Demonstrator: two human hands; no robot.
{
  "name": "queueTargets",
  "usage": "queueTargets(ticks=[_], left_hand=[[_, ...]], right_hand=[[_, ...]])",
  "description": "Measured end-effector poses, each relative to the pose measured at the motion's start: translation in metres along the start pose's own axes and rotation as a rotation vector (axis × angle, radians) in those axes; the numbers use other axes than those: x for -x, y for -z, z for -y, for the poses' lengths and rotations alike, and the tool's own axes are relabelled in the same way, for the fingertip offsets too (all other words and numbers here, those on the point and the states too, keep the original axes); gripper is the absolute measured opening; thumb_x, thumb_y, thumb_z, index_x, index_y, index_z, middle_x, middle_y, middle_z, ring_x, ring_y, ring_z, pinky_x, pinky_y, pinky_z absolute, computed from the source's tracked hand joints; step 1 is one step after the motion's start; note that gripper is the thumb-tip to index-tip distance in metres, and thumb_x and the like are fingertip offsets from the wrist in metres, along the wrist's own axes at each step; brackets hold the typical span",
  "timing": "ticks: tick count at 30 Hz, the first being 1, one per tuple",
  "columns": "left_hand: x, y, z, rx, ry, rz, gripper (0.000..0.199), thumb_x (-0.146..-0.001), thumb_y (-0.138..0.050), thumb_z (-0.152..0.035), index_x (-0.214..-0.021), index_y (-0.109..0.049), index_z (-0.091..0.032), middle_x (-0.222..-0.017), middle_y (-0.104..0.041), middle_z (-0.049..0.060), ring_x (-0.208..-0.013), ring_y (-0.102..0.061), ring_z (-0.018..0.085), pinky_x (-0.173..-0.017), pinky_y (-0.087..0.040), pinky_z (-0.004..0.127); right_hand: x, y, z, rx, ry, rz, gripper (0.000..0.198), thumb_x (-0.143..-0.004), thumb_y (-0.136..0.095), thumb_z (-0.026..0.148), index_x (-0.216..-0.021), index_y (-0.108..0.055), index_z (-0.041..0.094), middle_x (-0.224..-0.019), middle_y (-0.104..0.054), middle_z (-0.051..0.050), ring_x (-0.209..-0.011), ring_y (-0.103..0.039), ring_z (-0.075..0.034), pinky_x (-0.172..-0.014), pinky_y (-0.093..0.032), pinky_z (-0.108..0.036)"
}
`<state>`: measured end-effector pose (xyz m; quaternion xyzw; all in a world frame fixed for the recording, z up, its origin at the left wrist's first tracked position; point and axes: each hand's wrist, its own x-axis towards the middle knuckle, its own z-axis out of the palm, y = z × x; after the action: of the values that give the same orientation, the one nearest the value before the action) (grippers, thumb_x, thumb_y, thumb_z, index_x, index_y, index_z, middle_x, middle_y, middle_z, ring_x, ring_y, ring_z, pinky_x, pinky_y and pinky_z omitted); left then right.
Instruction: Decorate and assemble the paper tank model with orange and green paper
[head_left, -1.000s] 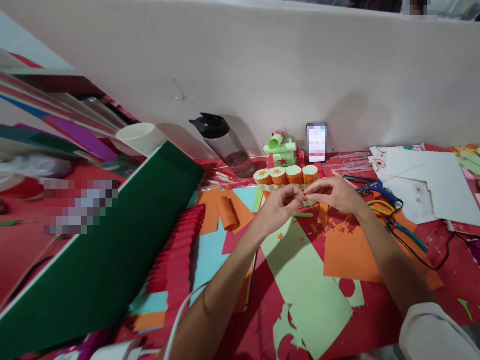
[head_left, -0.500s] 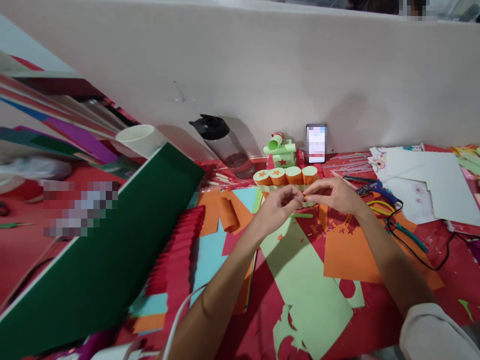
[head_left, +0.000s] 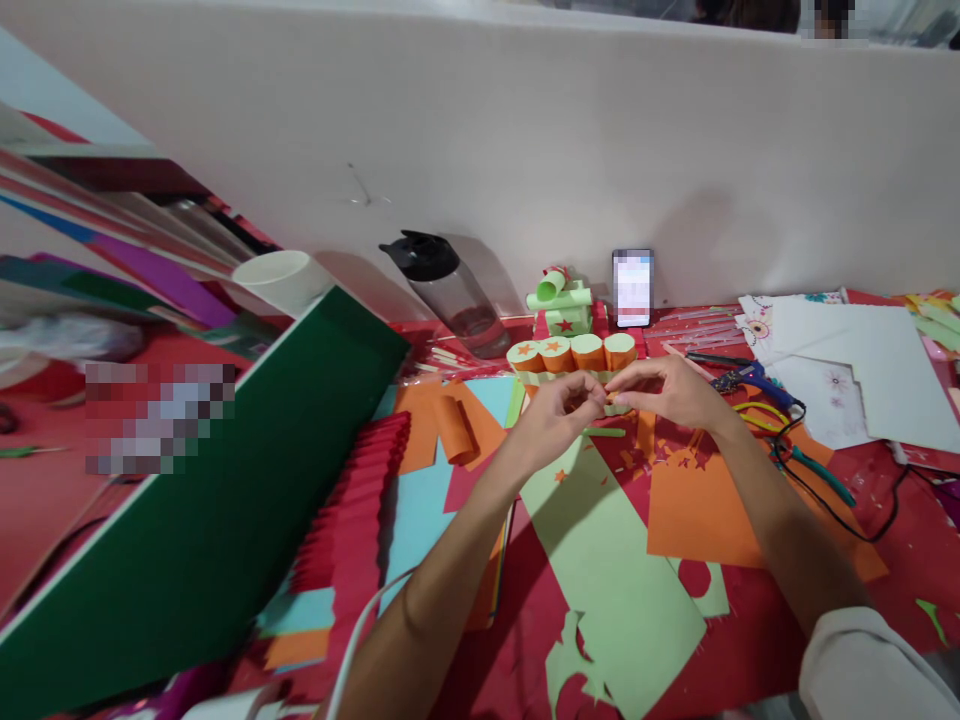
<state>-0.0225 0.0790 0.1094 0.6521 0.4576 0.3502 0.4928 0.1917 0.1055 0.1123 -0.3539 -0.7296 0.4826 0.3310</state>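
Both L hand (head_left: 556,412) & R hand (head_left: 670,390) are pinching a tiny orange pc (head_left: 609,394) btwn them, just on near side of four orange rolls (head_left: 589,354); lt-green sheet (head_left: 609,565) is lying nearer on red table (head_left: 495,670).

The left hand (head_left: 556,412) and right hand (head_left: 671,390) pinch a tiny orange bit (head_left: 609,397) over the red bench (head_left: 750,625). Just behind stand four orange rolls (head_left: 587,357); two have stars (head_left: 556,347) on top.
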Motion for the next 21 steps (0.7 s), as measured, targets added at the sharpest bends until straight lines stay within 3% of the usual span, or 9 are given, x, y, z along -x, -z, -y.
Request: queueTargets(ticks=[7,21], left_hand=[[-0.0004,-0.0013,-0.0011,0.087,0.053,0.015,0.013,-0.08,-0.062,-0.032,-0.079,-0.058,-0.019,-0.069,-0.054,-0.004,-0.06,-0.046,0.011,-0.056,-0.034,0.024],[-0.002,-0.0033,0.0017,0.065,0.042,0.001,0.014,-0.08,-0.061,-0.033,-0.078,-0.056,-0.02,-0.068,-0.054,-0.004,-0.059,-0.045,0.011,-0.055,-0.033,0.024]], right_hand=[[0.0003,0.0013,-0.0027,0.022,0.006,0.003,0.017,-0.089,-0.076,0.026,-0.105,-0.081,0.02,-0.1,-0.082,-0.004,-0.093,-0.076,-0.018,-0.087,-0.058,-0.032],[-0.002,-0.0006,-0.0049,-0.003,0.001,-0.018,0.013,-0.088,-0.076,0.025,-0.099,-0.083,0.022,-0.097,-0.083,-0.004,-0.091,-0.076,-0.019,-0.086,-0.058,-0.033]])
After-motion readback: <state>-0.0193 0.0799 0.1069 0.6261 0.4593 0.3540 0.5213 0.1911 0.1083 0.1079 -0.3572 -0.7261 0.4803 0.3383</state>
